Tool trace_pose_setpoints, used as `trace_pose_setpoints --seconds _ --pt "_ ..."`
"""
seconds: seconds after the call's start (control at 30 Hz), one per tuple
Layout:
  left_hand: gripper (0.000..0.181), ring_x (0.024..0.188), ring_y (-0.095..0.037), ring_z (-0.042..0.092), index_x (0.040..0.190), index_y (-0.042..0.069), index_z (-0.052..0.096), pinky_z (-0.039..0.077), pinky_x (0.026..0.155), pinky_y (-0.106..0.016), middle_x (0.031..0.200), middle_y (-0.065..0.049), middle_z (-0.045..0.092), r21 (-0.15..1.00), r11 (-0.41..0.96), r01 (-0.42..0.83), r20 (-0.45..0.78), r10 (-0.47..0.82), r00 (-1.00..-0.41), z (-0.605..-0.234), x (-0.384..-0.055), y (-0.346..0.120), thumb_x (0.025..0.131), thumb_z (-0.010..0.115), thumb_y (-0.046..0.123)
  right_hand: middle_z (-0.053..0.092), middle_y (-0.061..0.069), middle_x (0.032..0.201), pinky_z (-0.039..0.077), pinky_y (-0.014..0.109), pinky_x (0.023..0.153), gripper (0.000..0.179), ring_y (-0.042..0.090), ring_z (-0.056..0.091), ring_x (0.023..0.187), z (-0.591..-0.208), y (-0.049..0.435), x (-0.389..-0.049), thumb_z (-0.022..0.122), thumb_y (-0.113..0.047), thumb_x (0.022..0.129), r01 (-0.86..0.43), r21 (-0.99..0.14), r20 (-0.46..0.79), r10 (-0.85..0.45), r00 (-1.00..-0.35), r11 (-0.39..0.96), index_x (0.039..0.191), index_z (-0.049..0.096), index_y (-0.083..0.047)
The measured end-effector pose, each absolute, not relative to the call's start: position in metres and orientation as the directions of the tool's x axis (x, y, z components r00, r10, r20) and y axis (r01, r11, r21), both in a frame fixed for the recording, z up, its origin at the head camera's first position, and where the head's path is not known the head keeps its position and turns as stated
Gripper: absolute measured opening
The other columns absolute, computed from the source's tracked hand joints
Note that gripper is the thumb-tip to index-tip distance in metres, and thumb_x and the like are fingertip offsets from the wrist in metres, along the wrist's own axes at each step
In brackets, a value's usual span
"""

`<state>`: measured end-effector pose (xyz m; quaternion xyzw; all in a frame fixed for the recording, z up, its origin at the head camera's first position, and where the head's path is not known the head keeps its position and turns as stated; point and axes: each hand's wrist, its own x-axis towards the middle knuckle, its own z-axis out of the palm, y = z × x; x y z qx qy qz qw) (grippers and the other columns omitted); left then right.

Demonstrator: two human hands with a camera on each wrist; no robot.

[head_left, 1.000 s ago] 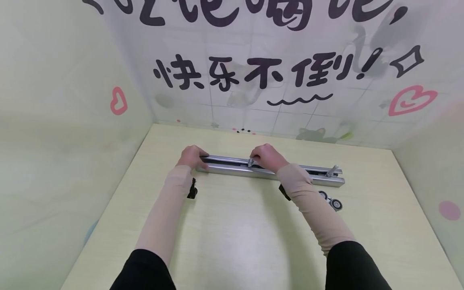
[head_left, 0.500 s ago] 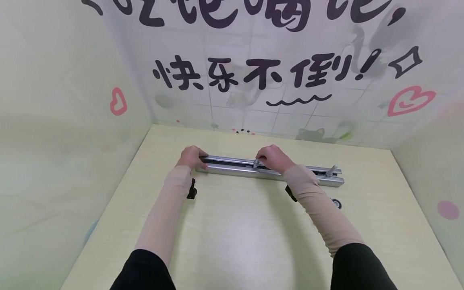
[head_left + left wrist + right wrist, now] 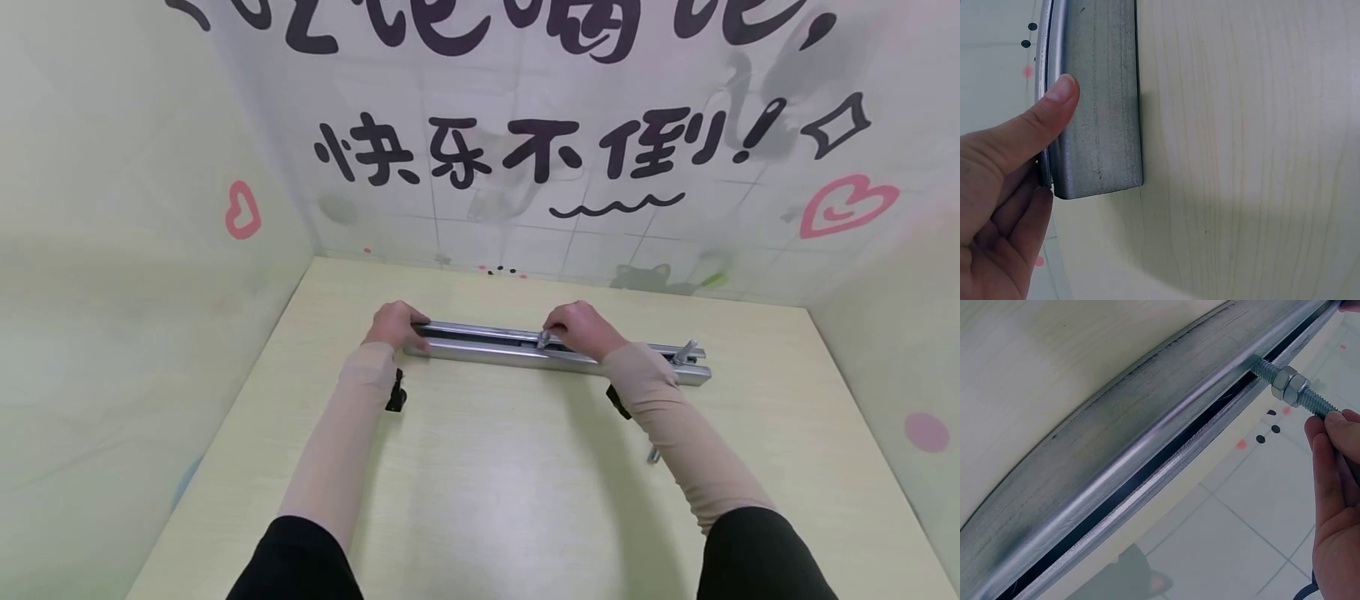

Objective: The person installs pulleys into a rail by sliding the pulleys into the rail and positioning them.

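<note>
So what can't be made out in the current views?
Head: the rest of the metal piece, covered by the right sleeve.
Right wrist: the threaded bolt's inner end, hidden inside the rail; its outer end, covered by the right hand.
Left wrist: the rail's far end, cut off by the top edge.

Room between forearms (image 3: 336,446); rail (image 3: 487,356) blocks beyond

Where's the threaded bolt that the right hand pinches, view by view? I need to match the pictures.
Head: threaded bolt right of centre, slightly below, at the right hand.
Left wrist: not in it.
Right wrist: upper right, sticking out of the slot.
Shared landmark: slotted metal rail, in all three.
</note>
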<state>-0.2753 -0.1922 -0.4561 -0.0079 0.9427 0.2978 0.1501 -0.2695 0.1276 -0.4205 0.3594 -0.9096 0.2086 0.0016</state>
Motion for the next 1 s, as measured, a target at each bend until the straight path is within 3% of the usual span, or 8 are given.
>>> trace_pose_setpoints --seconds 0.7,0.83,1.0 --pt "0.058 0.115 -0.031 0.048 0.114 0.007 0.062 0.034 0.101 -0.044 0.119 -0.012 0.059 0.571 0.815 -0.099 -0.278 0.078 -0.958 -0.453 -0.272 -0.189 0.060 0.083 0.014 0.068 0.015 0.083 0.054 0.035 0.070 0.015 0.027 0.065 0.079 -0.420 0.151 -0.271 0.058 0.012 0.076 -0.697 -0.377 0.179 -0.690 -0.702 0.611 0.083 0.069 0.005" --pt "0.059 0.116 -0.032 0.047 0.114 0.007 0.062 0.033 0.102 -0.045 0.120 -0.012 0.059 0.571 0.815 -0.095 -0.272 0.079 -0.959 -0.453 -0.272 -0.190 0.059 0.083 0.014 0.068 0.015 0.094 0.053 0.037 0.074 0.024 0.028 0.064 0.088 -0.418 0.159 -0.269 0.055 0.014 0.078 -0.697 -0.376 0.149 -0.703 -0.696 0.611 0.095 0.069 0.003" --pt "0.060 0.117 -0.033 0.046 0.114 0.007 0.062 0.033 0.102 -0.045 0.120 -0.012 0.058 0.572 0.814 -0.095 -0.274 0.081 -0.958 -0.450 -0.272 -0.190 0.059 0.084 0.014 0.063 0.018 0.111 0.049 0.042 0.083 0.033 0.031 0.060 0.100 -0.418 0.178 -0.267 0.056 0.009 0.080 -0.621 -0.395 0.033 -0.665 -0.746 0.677 0.112 0.061 0.003"
